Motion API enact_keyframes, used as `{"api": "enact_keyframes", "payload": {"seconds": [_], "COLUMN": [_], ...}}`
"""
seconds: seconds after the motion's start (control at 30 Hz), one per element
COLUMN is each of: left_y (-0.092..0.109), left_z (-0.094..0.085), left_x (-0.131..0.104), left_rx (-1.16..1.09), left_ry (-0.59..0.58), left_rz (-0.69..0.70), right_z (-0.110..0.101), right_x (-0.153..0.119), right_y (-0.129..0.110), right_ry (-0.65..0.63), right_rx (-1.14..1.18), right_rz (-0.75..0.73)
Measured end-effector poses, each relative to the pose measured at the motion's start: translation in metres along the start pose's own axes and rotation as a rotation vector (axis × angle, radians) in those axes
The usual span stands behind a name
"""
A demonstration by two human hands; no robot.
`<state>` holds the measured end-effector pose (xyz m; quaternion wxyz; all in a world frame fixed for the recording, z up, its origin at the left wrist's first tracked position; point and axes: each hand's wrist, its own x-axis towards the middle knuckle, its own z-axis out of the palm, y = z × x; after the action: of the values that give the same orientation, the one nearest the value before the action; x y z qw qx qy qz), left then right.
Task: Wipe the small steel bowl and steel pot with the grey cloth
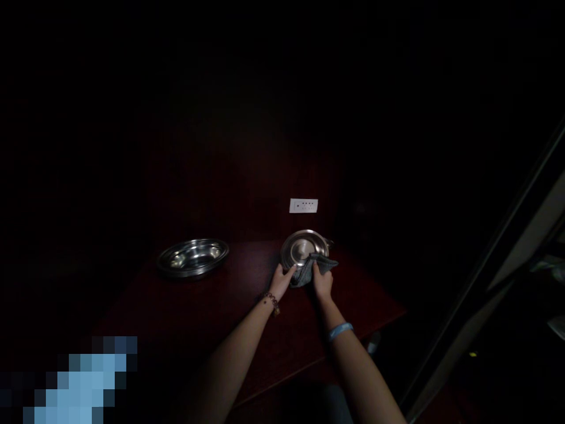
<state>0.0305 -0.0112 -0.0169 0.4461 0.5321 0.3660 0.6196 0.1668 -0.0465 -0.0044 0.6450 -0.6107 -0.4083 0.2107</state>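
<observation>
the person's left hand (281,282) holds the near left side of a metal pan (304,247), thumb lying over the rim and the other fingers mostly hidden underneath, so the gap between them is only about as wide as the rim. this grip seems meant to steady the pan while the other hand is busy at its edge. the right hand (323,282) is closed around a bunched cloth (304,275), thumb on top and fingers curled in; the cloth lies against the near edge of the pan, probably gathered up so that it stays under control there. the pan is over the far part of the dark red table (247,265), below a white socket strip (303,205) on the wall, and its opening leans toward the person, likely to bring the inside into view; whether its base touches the table cannot be told.

the pan looks round and silvery, with a broad rim, a dull sheen inside and a paler circle at the bottom; a small metal piece, perhaps a handle, sticks out at its right. a wider, shinier basin (176,259) rests well apart to the left, out of the hands' way
</observation>
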Motion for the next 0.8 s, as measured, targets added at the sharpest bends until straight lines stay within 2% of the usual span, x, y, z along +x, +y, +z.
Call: {"api": "enact_keyframes", "payload": {"seconds": [0.17, 0.3, 0.47, 0.57, 0.67, 0.8], "left_y": [-0.003, -0.002, 0.011, 0.019, 0.017, 0.002], "left_z": [0.0, -0.001, -0.005, -0.005, -0.003, -0.002], "left_x": [0.001, 0.002, -0.002, -0.004, -0.003, 0.0], "left_rx": [0.048, 0.04, -0.008, -0.044, 0.004, 0.06], "left_ry": [-0.001, 0.06, 0.103, 0.124, 0.076, -0.01], "left_rz": [0.001, -0.027, 0.043, 0.008, -0.048, 0.024], "right_z": [0.001, 0.002, 0.005, 0.005, 0.003, 0.0], "right_x": [-0.001, 0.0, 0.002, 0.0, -0.002, -0.002], "right_y": [-0.001, 0.0, 0.003, 0.001, -0.002, -0.002], "right_ry": [-0.013, -0.058, -0.133, -0.147, -0.105, -0.031], "right_rx": [-0.024, 0.035, 0.074, 0.061, 0.031, 0.023], "right_rz": [0.003, -0.009, 0.016, 0.021, 0.014, 0.019]}}
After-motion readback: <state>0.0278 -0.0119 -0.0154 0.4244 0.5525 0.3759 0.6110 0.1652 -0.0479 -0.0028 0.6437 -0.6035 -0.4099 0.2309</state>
